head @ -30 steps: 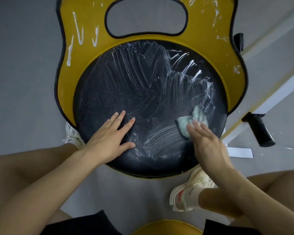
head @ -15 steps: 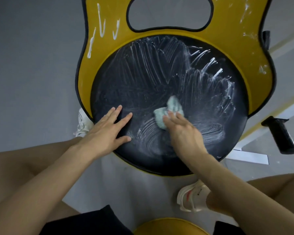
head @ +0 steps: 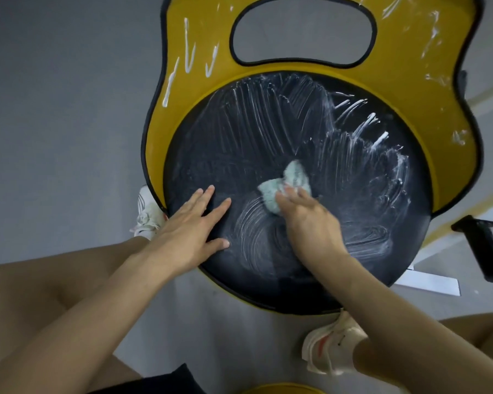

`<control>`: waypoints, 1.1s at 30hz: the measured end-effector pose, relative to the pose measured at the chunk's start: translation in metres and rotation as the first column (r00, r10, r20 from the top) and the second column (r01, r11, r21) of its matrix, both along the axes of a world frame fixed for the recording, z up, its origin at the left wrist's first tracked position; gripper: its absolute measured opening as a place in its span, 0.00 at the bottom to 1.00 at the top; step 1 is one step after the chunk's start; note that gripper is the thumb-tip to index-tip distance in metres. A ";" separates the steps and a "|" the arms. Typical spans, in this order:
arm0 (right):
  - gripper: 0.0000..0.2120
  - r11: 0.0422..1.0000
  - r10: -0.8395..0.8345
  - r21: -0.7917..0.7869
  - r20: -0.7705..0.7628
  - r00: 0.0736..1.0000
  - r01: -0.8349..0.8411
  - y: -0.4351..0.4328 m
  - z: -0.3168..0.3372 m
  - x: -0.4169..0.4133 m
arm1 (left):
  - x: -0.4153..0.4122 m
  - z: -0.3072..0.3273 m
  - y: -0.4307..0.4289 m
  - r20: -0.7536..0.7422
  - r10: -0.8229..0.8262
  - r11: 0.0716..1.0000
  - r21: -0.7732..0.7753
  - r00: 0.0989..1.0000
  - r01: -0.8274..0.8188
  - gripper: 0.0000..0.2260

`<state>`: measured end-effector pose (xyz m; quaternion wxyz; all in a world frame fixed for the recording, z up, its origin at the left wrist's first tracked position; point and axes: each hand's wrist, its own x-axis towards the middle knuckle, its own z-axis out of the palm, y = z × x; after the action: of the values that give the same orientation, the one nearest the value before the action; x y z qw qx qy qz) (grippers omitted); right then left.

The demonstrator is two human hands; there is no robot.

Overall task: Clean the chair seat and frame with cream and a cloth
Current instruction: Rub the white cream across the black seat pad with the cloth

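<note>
as a person looks straight down on a chair, its round black seat (head: 239, 155) fills the middle of the view. a yellow frame (head: 427, 89) with black edging rings the seat at the back and sides, and an oval opening (head: 302, 32) is cut through it near the top.

the left hand (head: 188, 234) lies flat on the near left part of the seat, fingers straight and spread, its grip released and holding nothing. the right hand (head: 308, 223) is just beside it, toward the middle of the seat, fingers bent down over a crumpled pale green cloth (head: 285, 183). its grip is closed on the cloth, pressing it against the seat, and part of the cloth sticks out beyond the fingertips.

white cream (head: 365, 126) is smeared in thin curved and straight strokes across most of the seat, thicker toward the right. unspread lines of cream sit on the left side of the frame, with more dabs on its upper right and right side.

under the chair is a grey floor (head: 54, 109). a white shoe (head: 147, 211) shows at the seat's left edge, and a second shoe (head: 330, 351), with a red mark, sits below the seat's near right edge. on the floor to the right lies a black handle-like object (head: 490, 251), near a white strip (head: 430, 282). bare forearms and legs fill the bottom of the view.
</note>
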<state>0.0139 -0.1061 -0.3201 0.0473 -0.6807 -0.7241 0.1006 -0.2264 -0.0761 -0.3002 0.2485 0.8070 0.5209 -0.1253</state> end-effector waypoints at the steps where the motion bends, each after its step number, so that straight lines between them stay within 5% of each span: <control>1: 0.18 0.999 -0.041 0.014 0.011 0.999 0.040 -0.008 0.002 0.009 | 0.003 0.000 0.001 0.002 -0.001 1.000 0.004 1.000 0.001 0.38; 3: 0.17 0.998 -0.060 0.029 0.019 0.998 0.060 -0.036 0.004 0.010 | 0.009 -0.001 0.003 0.014 0.000 1.000 0.012 1.000 0.000 0.38; 9: 0.22 0.969 0.246 0.054 -0.051 0.968 -0.243 -0.030 -0.007 -0.035 | 0.017 -0.007 0.014 0.036 0.008 0.998 0.054 0.999 -0.010 0.39; 12: 0.28 0.986 0.163 -0.029 -0.011 0.987 -0.163 0.039 -0.007 -0.019 | 0.013 -0.005 0.014 0.026 0.026 0.998 0.054 0.999 -0.027 0.41; 17: 0.18 1.000 -0.021 0.013 0.107 0.994 0.020 0.035 0.009 0.020 | 0.008 -0.004 0.015 0.011 0.072 0.996 0.045 0.997 -0.072 0.41; 22: 0.22 0.942 0.331 0.064 0.000 0.944 -0.331 -0.022 0.002 -0.023 | 0.010 -0.002 0.011 0.008 0.114 0.990 0.078 0.993 -0.114 0.42; 27: 0.29 0.946 0.324 -0.026 0.073 0.943 -0.323 0.094 -0.008 -0.055 | -0.001 0.003 0.010 0.012 0.143 0.988 0.053 0.990 -0.143 0.42; 33: 0.20 0.978 0.205 -0.007 0.190 0.960 -0.207 0.219 -0.003 -0.074 | -0.009 0.000 0.017 0.024 0.107 0.994 0.017 0.994 -0.108 0.41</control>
<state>-0.0598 0.1126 -0.3232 -0.0282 -0.6077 -0.7929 0.0351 -0.2351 -0.0593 -0.3000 0.2534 0.7814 0.5618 -0.0977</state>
